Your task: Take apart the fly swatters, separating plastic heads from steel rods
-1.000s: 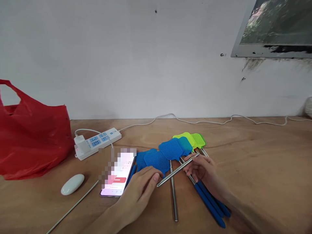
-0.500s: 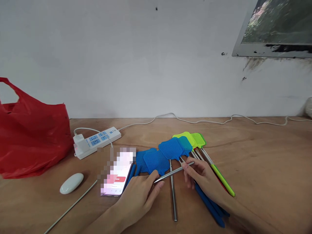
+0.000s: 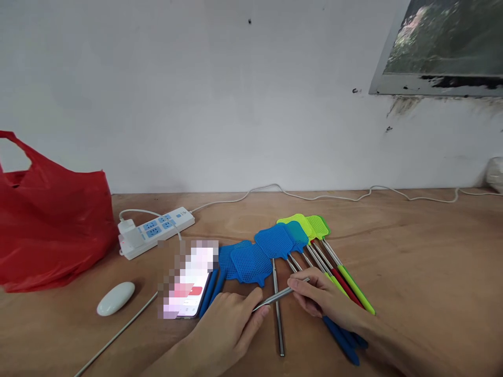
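Note:
Between my two hands is a thin metal rod (image 3: 278, 296), tilted up to the right. My left hand (image 3: 226, 327) pinches its left end between thumb and fingers. The right end is gripped by the fingers of my right hand (image 3: 324, 296). Beyond my hands lie several fly swatters, with blue mesh heads (image 3: 251, 262) and yellow-green mesh heads (image 3: 296, 224) overlapping in a slanting row. A second metal rod (image 3: 279, 324) lies on the table below the held one. Blue handles (image 3: 343, 343) stick out under my right forearm, and more blue handles (image 3: 214, 288) lie left of my left hand.
A lit phone (image 3: 192, 288), partly blurred, lies left of my left hand. Farther left are a white computer mouse (image 3: 116, 299), a power strip (image 3: 157, 230) with a plugged-in charger, and a red plastic bag (image 3: 55, 230). A white cable (image 3: 322, 197) runs along the wall.
My right hand has shifted slightly left and down, and less of the rod shows between my hands. The swatters on the table stay put; the view has shifted slightly.

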{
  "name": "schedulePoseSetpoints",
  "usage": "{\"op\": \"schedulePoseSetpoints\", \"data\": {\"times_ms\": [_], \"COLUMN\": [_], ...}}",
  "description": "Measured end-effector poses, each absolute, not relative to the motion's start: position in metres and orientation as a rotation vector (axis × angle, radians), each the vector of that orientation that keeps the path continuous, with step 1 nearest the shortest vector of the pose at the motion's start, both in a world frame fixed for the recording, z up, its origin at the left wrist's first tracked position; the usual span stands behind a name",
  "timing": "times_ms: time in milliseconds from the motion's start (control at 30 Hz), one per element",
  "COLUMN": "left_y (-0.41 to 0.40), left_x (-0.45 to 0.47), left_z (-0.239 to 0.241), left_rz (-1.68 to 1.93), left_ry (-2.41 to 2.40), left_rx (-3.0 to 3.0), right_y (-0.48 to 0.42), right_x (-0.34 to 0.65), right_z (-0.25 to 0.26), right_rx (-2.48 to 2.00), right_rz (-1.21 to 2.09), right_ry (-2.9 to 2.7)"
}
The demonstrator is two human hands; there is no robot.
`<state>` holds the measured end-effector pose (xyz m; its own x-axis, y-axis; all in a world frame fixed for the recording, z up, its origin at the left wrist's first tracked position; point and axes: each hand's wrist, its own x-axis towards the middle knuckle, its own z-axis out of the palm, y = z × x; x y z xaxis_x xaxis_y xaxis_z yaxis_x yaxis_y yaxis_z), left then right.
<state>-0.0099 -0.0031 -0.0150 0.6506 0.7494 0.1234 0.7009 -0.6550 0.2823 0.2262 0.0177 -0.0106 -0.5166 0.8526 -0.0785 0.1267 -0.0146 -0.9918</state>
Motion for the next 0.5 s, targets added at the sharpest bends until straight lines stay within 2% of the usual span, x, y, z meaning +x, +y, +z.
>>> {"op": "schedulePoseSetpoints", "data": {"times_ms": [133,333,500], "left_y": [-0.005,-0.009,-0.01], "left_x": [-0.015,-0.024,-0.028], "left_z": [-0.009,0.001,0.004], "left_rz": [0.256,0.2,0.243], "left_ry": [1.16,1.118,1.108], "left_rx": [2.72,2.749,2.636], "right_y": [0.014,-0.001,-0.006], "right_x": [0.227,0.224,0.238], "right_z": [0.001,0.008,0.004], "right_rx": [-1.034,-1.036,-1.138], "right_rz": [1.642,0.932,0.797], "right_ry": [-2.047,-2.408,-2.413]}}
